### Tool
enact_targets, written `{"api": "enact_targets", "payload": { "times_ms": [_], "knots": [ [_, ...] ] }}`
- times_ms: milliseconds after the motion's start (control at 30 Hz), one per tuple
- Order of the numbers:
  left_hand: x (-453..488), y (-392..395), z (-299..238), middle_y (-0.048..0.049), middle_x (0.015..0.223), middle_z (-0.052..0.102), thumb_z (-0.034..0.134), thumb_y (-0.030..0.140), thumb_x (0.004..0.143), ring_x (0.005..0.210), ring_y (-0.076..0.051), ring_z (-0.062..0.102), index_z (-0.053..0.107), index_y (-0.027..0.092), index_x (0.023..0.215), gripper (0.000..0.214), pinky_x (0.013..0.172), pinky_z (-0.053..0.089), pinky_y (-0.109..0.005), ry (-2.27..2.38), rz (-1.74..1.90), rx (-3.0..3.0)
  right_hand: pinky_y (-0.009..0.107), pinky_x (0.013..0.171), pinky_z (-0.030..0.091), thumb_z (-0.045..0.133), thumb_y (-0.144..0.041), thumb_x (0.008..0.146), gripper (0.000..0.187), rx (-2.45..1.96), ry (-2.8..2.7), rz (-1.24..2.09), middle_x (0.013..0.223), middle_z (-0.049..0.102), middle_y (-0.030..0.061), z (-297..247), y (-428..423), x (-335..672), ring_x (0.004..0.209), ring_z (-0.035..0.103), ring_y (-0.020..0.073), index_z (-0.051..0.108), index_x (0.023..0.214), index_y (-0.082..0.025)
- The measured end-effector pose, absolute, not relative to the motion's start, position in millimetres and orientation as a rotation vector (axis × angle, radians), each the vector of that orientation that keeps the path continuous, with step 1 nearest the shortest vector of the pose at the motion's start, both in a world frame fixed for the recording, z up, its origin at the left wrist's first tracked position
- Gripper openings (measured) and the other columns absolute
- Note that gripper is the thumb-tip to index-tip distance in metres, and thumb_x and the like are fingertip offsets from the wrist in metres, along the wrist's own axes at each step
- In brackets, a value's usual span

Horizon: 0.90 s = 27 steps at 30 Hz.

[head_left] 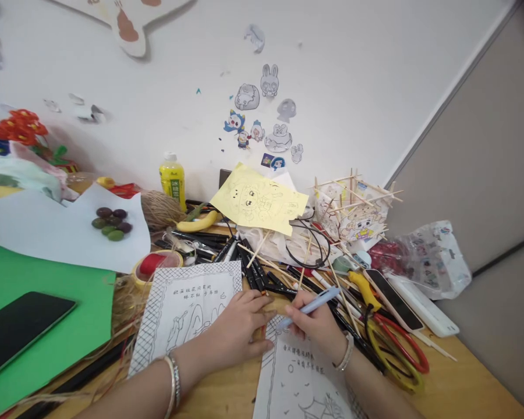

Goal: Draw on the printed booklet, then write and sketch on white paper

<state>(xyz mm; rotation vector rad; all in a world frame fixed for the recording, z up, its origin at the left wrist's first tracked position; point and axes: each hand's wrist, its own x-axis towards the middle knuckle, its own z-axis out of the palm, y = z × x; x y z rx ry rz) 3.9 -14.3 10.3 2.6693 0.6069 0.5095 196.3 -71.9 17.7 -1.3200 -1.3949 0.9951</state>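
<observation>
1. The right hand [318, 329] gripped a light-blue pen [318, 304], its lower end pointing at the upper left corner of the nearer drawing sheet [288, 378]; whether the tip touched the paper could not be told.
2. The nearer drawing sheet lay on the table [467, 378], partly under the right hand and forearm, showing handwritten characters and line drawings.
3. The left hand [236, 326] was open, palm down with fingers apart, across the right edge of the farther drawing sheet [168, 308], its thumb pointing toward the nearer one.
4. Black markers [253, 267] lay jumbled beyond both hands.
5. A banana [198, 222] lay behind the markers, near a yellow bottle [173, 181].
</observation>
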Motion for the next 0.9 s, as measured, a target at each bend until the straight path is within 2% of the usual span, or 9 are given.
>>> {"api": "enact_targets", "payload": {
  "times_ms": [167,300,567,900],
  "knots": [
    [3.5,-13.3,11.8,-0.0088,0.132,0.056,0.075,0.035,0.075,0.117,-0.034,0.047,0.061,0.024,0.124,0.053,0.098,0.037,-0.05,0.606,0.484,2.671,0.022,0.039,0.032,0.058,-0.055,0.079,0.042,-1.38,-1.423,0.958,0.042,0.044,-0.0064,1.3,-65.4,188.2,0.038,0.039,0.01,0.039,0.057,-0.024],
    [3.0,-12.2,10.7,-0.0082,0.132,0.057,0.074,0.038,0.075,0.118,-0.033,0.047,0.062,0.023,0.122,0.051,0.099,0.036,-0.05,0.615,0.467,2.669,0.023,0.041,0.033,0.054,-0.05,0.083,0.04,-1.397,-1.522,0.879,0.045,0.046,-0.0048,-5.4,-63.0,192.3,0.04,0.042,0.011,0.041,0.056,-0.024],
    [3.7,-14.2,12.2,-0.0086,0.129,0.059,0.074,0.04,0.076,0.116,-0.032,0.048,0.066,0.022,0.117,0.046,0.098,0.038,-0.048,0.643,0.45,2.659,0.024,0.046,0.038,0.052,-0.043,0.085,0.036,-1.409,-1.625,0.83,0.049,0.049,-0.0035,-4.1,-64.6,194.3,0.044,0.045,0.0118,0.042,0.057,-0.023],
    [4.3,-13.1,13.4,-0.0082,0.13,0.058,0.074,0.041,0.076,0.116,-0.031,0.047,0.065,0.022,0.119,0.048,0.099,0.037,-0.047,0.64,0.445,2.661,0.024,0.045,0.036,0.052,-0.047,0.084,0.038,-1.407,-1.57,0.888,0.047,0.048,-0.0038,-2.3,-65.5,192.7,0.043,0.045,0.0118,0.042,0.056,-0.023]
  ]
}}
